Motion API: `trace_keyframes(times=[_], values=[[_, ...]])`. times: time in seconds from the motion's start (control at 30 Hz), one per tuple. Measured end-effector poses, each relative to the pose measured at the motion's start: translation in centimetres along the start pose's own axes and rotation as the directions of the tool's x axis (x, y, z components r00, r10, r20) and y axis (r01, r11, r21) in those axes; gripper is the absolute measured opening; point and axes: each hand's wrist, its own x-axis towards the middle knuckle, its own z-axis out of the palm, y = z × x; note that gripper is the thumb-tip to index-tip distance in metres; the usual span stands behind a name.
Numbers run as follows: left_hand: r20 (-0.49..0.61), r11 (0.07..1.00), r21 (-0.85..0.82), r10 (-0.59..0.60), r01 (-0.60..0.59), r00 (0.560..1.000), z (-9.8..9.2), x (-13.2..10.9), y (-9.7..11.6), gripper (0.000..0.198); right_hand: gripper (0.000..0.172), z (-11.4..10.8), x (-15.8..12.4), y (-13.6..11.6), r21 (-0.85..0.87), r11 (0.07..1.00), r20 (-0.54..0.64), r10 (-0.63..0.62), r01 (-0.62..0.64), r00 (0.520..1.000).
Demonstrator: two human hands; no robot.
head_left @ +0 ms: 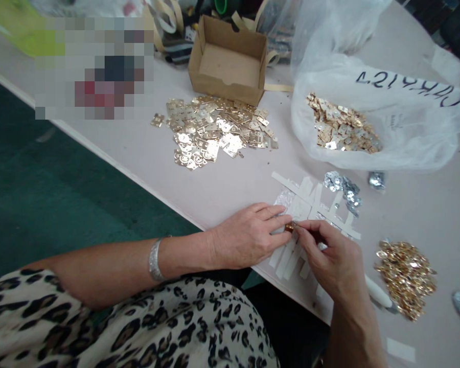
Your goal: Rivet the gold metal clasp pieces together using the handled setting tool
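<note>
Over white strips [291, 250], left hand [245, 236] flat, fingers [272, 217] spread beside gold piece [289, 227]; right fingers [304, 230] pinching it.

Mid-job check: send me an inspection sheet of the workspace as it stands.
Surface: pale table, edge running diagonally.
Job's things: small gold piece above white strips; silver pieces beside them; gold plates; gold rounds.
Clutter: cardboard box; plastic bag holding more plates; white-handled tool.
Grippers: right hand pinches the gold piece; left hand rests beside it, grip unclear.
Cables: nothing seen.
Surroundings: dark green floor; pixelated patch at the table's far end; leopard-print clothing in the foreground.
</note>
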Motion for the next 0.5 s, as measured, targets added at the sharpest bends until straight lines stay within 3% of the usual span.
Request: trace_keyframes(times=[0.1, 0.2, 0.37, 0.5], values=[[-0.012, 1.000, 0.003, 0.001, -0.001, 1.000, 0.0, 0.0, 0.0, 0.027, 0.021, 0.0, -0.1, 0.3, -0.029, 0.999, -0.052, 0.017, -0.019, 0.999], [-0.016, 1.000, 0.005, -0.001, 0.001, 1.000, 0.0, 0.0, 0.1, 0.026, 0.021, 0.0, -0.1, 0.4, -0.057, 0.997, -0.083, -0.051, 0.046, 0.995], [-0.010, 1.000, 0.012, 0.001, -0.001, 1.000, 0.0, 0.0, 0.1, 0.027, 0.023, -0.1, 0.5, 0.4, -0.146, 0.963, 0.011, -0.226, 0.225, 0.974], [-0.017, 1.000, 0.003, -0.001, 0.001, 1.000, -0.1, 0.0, 0.1, 0.026, 0.021, -0.5, 1.2, 0.5, -0.171, 0.948, 0.092, -0.257, 0.269, 0.962]])
